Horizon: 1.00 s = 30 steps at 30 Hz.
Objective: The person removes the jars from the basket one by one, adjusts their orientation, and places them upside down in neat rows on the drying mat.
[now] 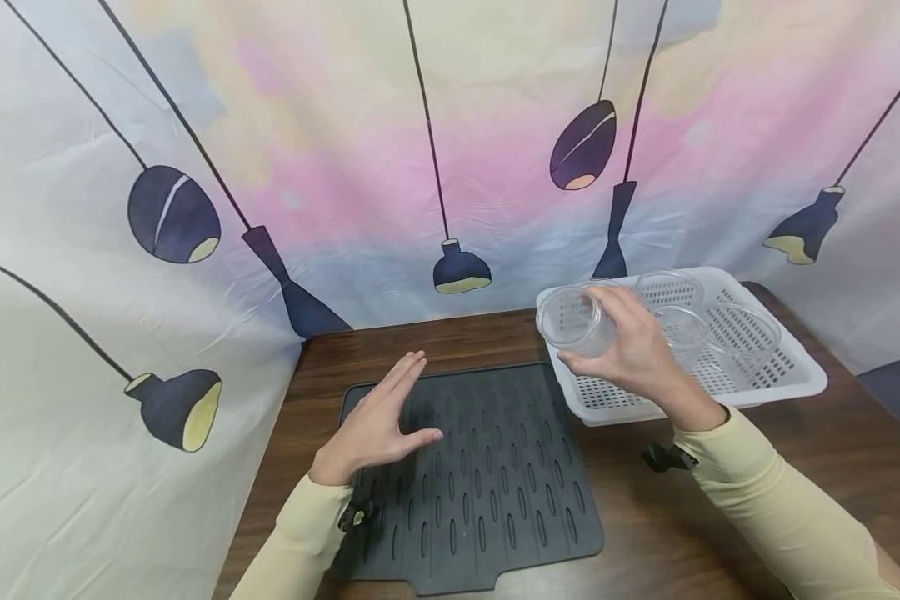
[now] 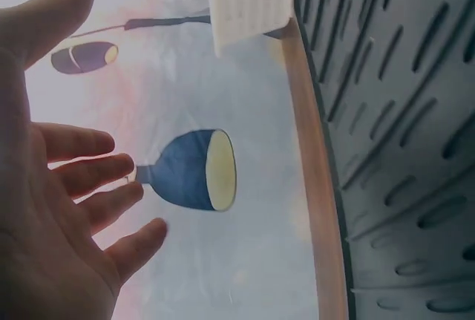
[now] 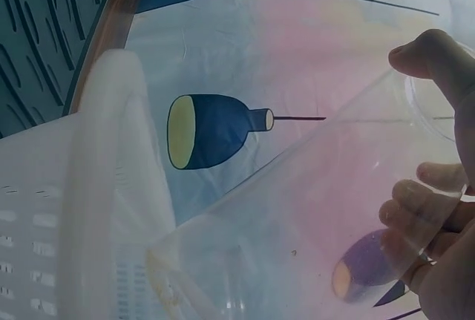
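A clear plastic cup (image 1: 579,321) is gripped in my right hand (image 1: 630,342), thumb on one side and fingers on the other, above the left part of a white basket (image 1: 798,383). In the right wrist view the see-through cup (image 3: 297,209) fills much of the lower right, held between thumb and fingers. Other clear containers (image 1: 746,337) sit in the basket behind that hand. My left hand (image 1: 371,425) hovers over the left side of a dark ridged mat (image 1: 480,475). Its fingers are extended, the thumb stands apart, and it holds nothing.
The mat lies on a brown wooden table (image 1: 637,517), left of the basket. Behind the table hangs a pastel cloth (image 1: 345,150) printed with dark pendant lamps. A dark device is strapped at each wrist.
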Available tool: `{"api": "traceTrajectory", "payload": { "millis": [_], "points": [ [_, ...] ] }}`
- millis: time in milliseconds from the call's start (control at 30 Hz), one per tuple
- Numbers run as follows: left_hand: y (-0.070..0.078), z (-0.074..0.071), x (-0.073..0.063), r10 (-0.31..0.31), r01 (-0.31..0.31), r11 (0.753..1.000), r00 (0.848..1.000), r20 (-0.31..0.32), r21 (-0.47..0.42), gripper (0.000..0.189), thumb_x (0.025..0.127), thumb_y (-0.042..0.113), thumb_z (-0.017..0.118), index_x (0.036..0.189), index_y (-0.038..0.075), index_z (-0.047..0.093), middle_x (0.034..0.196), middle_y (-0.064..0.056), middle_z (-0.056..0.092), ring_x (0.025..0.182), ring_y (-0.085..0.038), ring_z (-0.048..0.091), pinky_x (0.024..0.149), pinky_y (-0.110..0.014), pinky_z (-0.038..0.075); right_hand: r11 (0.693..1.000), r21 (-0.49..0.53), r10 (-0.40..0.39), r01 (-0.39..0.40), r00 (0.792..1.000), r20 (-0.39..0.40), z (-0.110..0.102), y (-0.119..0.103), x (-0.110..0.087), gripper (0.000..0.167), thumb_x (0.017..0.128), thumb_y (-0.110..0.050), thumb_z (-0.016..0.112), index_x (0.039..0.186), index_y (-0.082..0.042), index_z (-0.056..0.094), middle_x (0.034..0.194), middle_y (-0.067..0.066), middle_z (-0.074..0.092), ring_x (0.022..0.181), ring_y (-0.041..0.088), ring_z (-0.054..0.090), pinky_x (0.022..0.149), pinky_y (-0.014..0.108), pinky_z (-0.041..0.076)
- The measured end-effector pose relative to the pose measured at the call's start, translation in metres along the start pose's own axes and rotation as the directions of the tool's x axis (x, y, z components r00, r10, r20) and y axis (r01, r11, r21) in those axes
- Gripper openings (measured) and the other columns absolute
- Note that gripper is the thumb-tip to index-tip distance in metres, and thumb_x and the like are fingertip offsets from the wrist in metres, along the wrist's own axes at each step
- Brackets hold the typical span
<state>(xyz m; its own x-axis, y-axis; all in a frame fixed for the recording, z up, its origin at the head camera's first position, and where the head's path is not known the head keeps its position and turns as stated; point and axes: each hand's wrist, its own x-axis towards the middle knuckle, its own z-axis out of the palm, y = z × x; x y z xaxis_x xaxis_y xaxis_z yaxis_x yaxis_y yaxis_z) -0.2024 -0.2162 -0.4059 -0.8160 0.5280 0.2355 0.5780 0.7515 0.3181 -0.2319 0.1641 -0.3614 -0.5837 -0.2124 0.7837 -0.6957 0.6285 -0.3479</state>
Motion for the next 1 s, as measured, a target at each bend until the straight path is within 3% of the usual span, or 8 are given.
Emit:
{"api": "traceTrajectory", "payload": {
  "millis": [167,467,1000],
  "points": [
    [0.007,-0.004,0.006,0.02,-0.021,0.999,1.0,-0.018,-0.042,0.1,0.083,0.064,0.065,0.158,0.027,0.01,0.164,0.006,0.011,0.151,-0.02,0.016,0.109,-0.055,0.036,0.999,0.005,-0.035,0.035,0.999,-0.013,0.0,-0.003,0.005,0.081,0.052,-0.031,0.089,0.123,-0.003,0.062,0.118,0.016,0.063,0.11,0.032,0.056,0.09,0.049,0.045],
    [0.022,-0.008,0.015,-0.013,0.011,0.998,0.999,-0.034,-0.063,0.099,0.082,0.068,0.062,0.158,0.028,0.013,0.162,-0.001,0.021,0.146,-0.023,0.028,0.109,-0.054,0.037,0.994,-0.035,-0.1,0.1,0.995,-0.008,0.005,-0.011,0.008,0.079,0.053,-0.032,0.089,0.121,-0.002,0.061,0.116,0.019,0.06,0.108,0.035,0.055,0.088,0.051,0.047],
    [0.038,-0.021,0.041,0.069,-0.081,0.992,0.99,-0.126,-0.1,0.098,0.082,0.061,0.069,0.157,0.029,0.015,0.16,-0.001,0.022,0.146,-0.021,0.025,0.111,-0.054,0.034,0.985,-0.055,-0.162,0.163,0.986,0.028,0.008,-0.016,0.017,0.082,0.051,-0.033,0.091,0.121,-0.003,0.061,0.111,0.015,0.062,0.101,0.032,0.055,0.088,0.048,0.046]
  ]
}}
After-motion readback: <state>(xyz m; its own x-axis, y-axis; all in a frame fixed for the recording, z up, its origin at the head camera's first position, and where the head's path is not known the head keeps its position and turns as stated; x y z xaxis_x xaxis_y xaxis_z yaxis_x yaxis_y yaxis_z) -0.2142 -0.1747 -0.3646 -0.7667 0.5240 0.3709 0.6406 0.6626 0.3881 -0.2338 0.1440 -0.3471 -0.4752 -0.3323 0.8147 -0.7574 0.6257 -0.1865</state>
